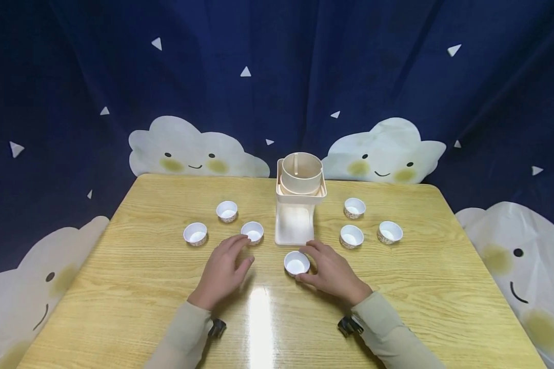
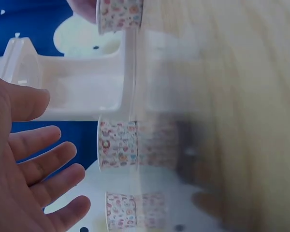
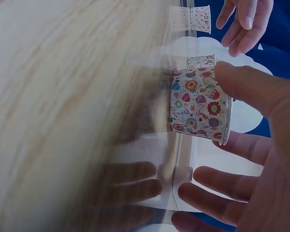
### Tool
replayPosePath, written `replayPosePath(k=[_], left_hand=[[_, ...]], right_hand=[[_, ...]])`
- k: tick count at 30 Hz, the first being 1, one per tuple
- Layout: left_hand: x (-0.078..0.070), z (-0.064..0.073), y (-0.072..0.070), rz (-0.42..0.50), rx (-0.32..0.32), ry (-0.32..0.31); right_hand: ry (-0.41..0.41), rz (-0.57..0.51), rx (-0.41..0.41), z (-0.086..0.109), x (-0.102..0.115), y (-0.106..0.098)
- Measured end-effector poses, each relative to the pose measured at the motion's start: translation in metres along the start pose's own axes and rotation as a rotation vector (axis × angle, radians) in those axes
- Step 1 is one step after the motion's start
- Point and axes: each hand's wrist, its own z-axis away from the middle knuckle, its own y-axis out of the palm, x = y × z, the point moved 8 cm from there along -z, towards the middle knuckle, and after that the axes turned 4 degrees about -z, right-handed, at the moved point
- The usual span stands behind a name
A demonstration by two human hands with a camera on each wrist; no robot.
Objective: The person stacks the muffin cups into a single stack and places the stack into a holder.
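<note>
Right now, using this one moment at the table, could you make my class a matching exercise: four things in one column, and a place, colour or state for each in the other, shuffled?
Column one
1. Left hand
2. Cream stand
3. Right hand
4. Curtain

Column two
A. Dark blue, with white triangles
B. Thumb and index finger at the nearest paper cup
C. Fingers apart, holding nothing
D. Standing on the wooden table, towards its far edge

Right pairs: 1-C, 2-D, 3-B, 4-A
</note>
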Motion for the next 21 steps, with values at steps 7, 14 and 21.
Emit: replayPosePath(k=[7,14,21], left_hand=[[0.012,-0.007,-0.019,-0.035,-0.067,0.016],[0.03,-0.016,-0.035,-0.054,-0.083,0.01],[0.037,-0.027,-0.015,0.018,0.022,0.013]], right_hand=[[-0.004,0.005,-0.012,-0.001,0.001,-0.001],[-0.008,0.005,-0.023,-0.001,0.0,-0.001],[-0.007,0.009,-0.028,0.0,-0.002,0.001]])
